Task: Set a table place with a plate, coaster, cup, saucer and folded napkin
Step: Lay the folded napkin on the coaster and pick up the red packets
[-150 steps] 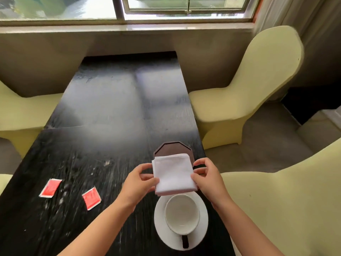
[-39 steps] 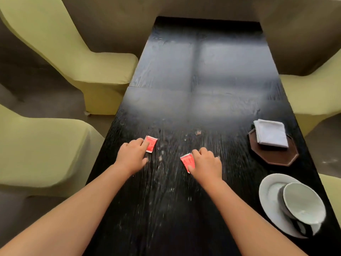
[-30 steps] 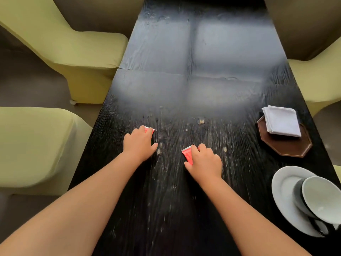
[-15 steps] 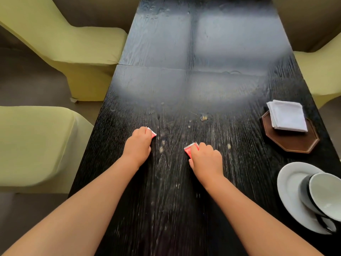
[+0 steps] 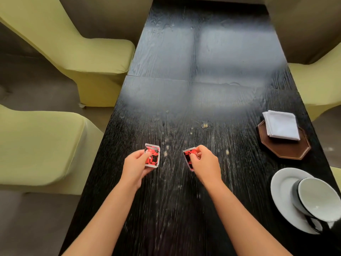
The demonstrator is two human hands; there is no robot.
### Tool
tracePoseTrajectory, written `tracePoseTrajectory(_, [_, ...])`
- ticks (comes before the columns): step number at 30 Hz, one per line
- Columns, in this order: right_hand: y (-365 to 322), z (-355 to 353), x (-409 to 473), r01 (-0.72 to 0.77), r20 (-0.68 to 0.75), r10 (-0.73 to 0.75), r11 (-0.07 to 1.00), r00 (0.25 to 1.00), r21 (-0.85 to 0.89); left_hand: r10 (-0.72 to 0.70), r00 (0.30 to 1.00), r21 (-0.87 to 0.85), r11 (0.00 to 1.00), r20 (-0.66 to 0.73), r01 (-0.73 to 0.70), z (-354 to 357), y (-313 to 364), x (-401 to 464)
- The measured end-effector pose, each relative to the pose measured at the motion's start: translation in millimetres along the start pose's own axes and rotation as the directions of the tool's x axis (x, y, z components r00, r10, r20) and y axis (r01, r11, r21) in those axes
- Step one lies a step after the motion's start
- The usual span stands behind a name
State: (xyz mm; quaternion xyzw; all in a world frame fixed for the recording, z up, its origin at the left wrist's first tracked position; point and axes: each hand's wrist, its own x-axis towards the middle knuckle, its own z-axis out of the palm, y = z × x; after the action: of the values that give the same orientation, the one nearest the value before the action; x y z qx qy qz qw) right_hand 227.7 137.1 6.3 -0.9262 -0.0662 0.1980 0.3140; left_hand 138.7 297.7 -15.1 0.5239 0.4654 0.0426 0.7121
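My left hand [image 5: 135,166] grips a small red packet [image 5: 152,156] lifted off the black table [image 5: 193,85]. My right hand [image 5: 204,163] pinches a second red packet [image 5: 189,157], tilted on edge. At the right, a folded white napkin [image 5: 281,125] lies on a brown octagonal coaster [image 5: 287,150]. Nearer me, a white cup [image 5: 317,198] with a dark outside leans tilted on a white saucer [image 5: 285,193] by the table's right edge. No plate is visible.
Yellow-covered chairs stand on both sides: two on the left [image 5: 42,145] [image 5: 88,52] and one at the right [image 5: 321,84]. Crumbs and pale specks dot the table's middle [image 5: 203,125]. The table's right edge runs close to the saucer.
Both hands have picked the red packets up off the table and turned them so their printed faces show. Earlier the hands pressed flat on them; five seconds ago they held the napkin.
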Motion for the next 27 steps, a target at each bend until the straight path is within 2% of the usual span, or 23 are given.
tracePoseTrajectory(2, [-19.0,-10.9,-16.8,-0.029,0.04,0.019,0.959,0.999,0.282,-0.037,0.999,-0.128,0.991,0.037,0.042,-3.1,10.8,-24.7])
tracePoseTrajectory(4, [-40.8,-24.9,-37.3,-0.055,0.091,0.004,0.821,0.996,0.568,-0.056,0.993,-0.275,0.958,0.103,0.082,-5.3,26.1,-52.7])
tracePoseTrajectory(6, [-58.3,-39.3,-58.0,-0.051,0.101,-0.035,0.675,0.994,0.736,-0.052,0.974,-0.367,0.921,0.221,0.132,-6.2,43.0,-83.2])
tracePoseTrajectory(7, [-64.9,-46.2,-67.7,-0.031,0.084,-0.051,0.651,0.995,0.759,-0.026,0.96,-0.377,0.916,0.28,0.134,-6.4,51.5,-99.0])
tracePoseTrajectory(8, [-70.4,-52.9,-77.3,0.003,0.061,-0.074,0.654,0.995,0.757,0.015,0.945,-0.36,0.927,0.326,0.109,-6.1,59.2,-114.6])
tracePoseTrajectory(10, [-78.2,-65.5,-93.8,0.112,-0.007,-0.151,0.701,0.988,0.704,0.131,0.914,-0.264,0.964,0.383,-0.027,-4.4,72.7,-144.4])
tracePoseTrajectory(13, [-90.2,-82.8,-114.0,0.258,-0.078,-0.266,0.756,0.961,0.602,0.282,0.899,-0.099,0.96,0.335,-0.264,-1.3,89.0,-178.4])
tracePoseTrajectory(15, [-96.0,-94.7,-124.9,0.337,-0.127,-0.319,0.783,0.939,0.522,0.365,0.878,-0.065,0.929,0.308,-0.363,0.4,100.6,-195.5])
tracePoseTrajectory(19, [-96.5,-127.8,-141.3,0.435,-0.194,-0.389,0.797,0.901,0.419,0.454,0.815,0.008,0.872,0.359,-0.489,6.6,119.0,-224.9])
tracePoseTrajectory(24, [-88.9,-175.9,-158.2,0.504,-0.138,-0.498,0.748,0.856,0.431,0.491,0.702,0.144,0.758,0.516,-0.636,20.4,130.4,-256.7])
tracePoseTrajectory(25, [-86.6,-183.9,-161.0,0.512,-0.142,-0.506,0.736,0.851,0.443,0.503,0.698,0.169,0.737,0.51,-0.655,24.7,131.0,-261.2])
tracePoseTrajectory(27, [-80.5,-198.6,-166.1,0.503,-0.173,-0.488,0.704,0.855,0.502,0.542,0.74,0.184,0.743,0.4,-0.644,35.6,129.5,-268.8])
